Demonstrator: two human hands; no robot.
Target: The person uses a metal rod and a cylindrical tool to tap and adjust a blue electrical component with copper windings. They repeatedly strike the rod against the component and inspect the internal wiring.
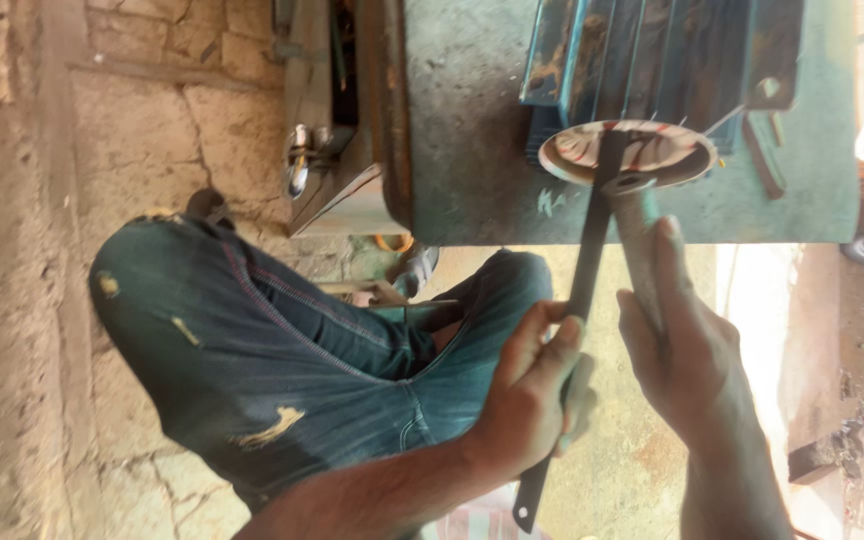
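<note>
The left hand (527, 395) is wrapped around a long, flat, dark metal bar (585, 290), its fingers (542, 335) curled together and clamped on the bar's lower half, the thumb lying along the side that faces the other hand. Below the closed fingers the bar's end sticks out past the wrist; above them it runs up to a round, pale metal disc (652, 150) with a raised rim, and its top end lies across the disc's face.

The right hand (687, 355) grips a thick grey metal rod (637, 225) with a round, hollow-looking end. Its fingers are closed on the rod's lower part, with the thumb (670, 265) stretched up along the shaft. Just beyond the thumb tip, the rod's round end rests at the lower edge of the disc, touching or nearly touching the dark bar beside it.

The disc sits on the front of a blue-painted finned metal motor housing (652, 55), which stands against a worn green-grey metal surface (472, 130). A small dark metal piece (762, 155) lies on that surface just beyond the disc, on the right hand's side.

Beside the left forearm, the person's leg in torn blue jeans (272, 350) is bent over a rough stone floor (22, 300).
</note>
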